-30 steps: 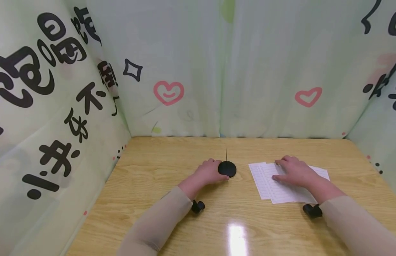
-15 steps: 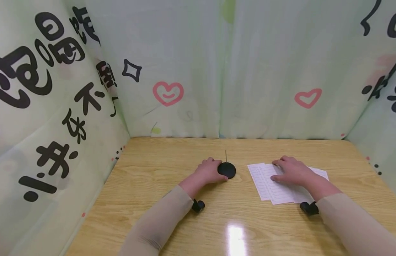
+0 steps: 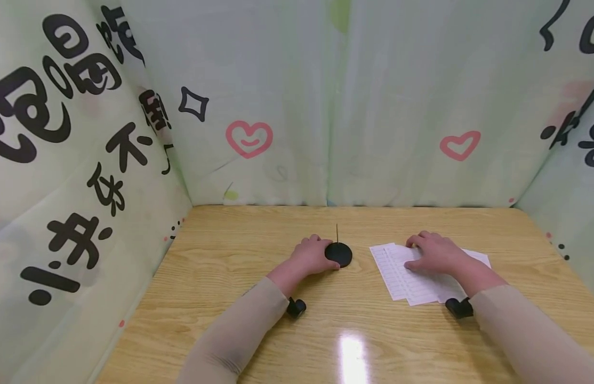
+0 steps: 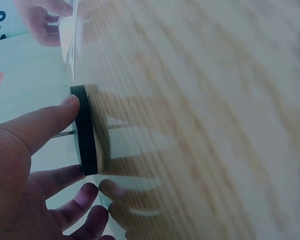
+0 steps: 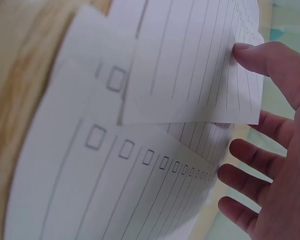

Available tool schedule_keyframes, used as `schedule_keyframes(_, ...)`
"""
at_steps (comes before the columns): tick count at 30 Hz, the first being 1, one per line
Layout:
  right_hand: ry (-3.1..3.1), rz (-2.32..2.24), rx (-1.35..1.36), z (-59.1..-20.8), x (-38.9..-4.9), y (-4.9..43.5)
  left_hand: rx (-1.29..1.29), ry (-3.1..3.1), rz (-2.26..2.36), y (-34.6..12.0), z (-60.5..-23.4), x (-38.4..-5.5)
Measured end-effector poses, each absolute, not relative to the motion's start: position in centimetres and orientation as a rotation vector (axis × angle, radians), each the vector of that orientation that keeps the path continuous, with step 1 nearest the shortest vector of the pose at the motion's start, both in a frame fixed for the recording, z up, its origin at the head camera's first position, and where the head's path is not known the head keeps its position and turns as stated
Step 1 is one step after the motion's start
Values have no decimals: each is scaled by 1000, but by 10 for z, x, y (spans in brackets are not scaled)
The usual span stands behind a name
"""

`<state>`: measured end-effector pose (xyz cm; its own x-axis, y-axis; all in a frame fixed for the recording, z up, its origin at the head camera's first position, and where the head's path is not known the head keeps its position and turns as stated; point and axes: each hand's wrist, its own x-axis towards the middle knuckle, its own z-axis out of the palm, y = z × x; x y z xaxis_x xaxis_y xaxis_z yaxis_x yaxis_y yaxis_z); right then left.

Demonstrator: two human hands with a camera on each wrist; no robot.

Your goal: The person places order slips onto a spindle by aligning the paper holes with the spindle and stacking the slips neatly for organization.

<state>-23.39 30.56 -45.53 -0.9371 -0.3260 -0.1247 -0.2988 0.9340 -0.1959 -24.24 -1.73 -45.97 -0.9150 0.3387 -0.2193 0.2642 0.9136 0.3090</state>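
Observation:
In the head view my left hand [image 3: 312, 257] grips the round black base of a paper spike [image 3: 339, 255], whose thin rod stands upright. The left wrist view shows the thumb and a finger at opposite edges of this disc [image 4: 87, 135], down at the table. To the right, my right hand [image 3: 441, 260] is over several overlapping printed sheets [image 3: 398, 288]. In the right wrist view the thumb lies on the top sheet [image 5: 175, 65], and the index fingertip is hidden behind that sheet's edge. The other fingers are spread and bent beside it.
A light wooden table [image 3: 249, 224] carries everything. Printed curtains [image 3: 278, 64] hang behind it and along both sides. Black camera mounts [image 3: 297, 308] hang under the wrists. A bright reflection lies on the tabletop in front.
The right hand shifts slightly left over the sheets, its fingers a little more bent. The left hand keeps its grip on the paper spike. The head view drifts slightly.

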Motion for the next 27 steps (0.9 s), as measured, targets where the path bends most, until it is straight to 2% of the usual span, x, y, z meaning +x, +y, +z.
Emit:
schedule_keyframes(8,2894,-324,-443,-453,-233,301,456,2815,389,-17,-459,-241)
schedule_keyframes(17,2781,-595,-296,-456,-229,300,454,2821,384,-18,-458,-241)
schedule_keyframes(27,2816,-584,-230,-454,-221,293,455,2821,382,-17,-458,-241)
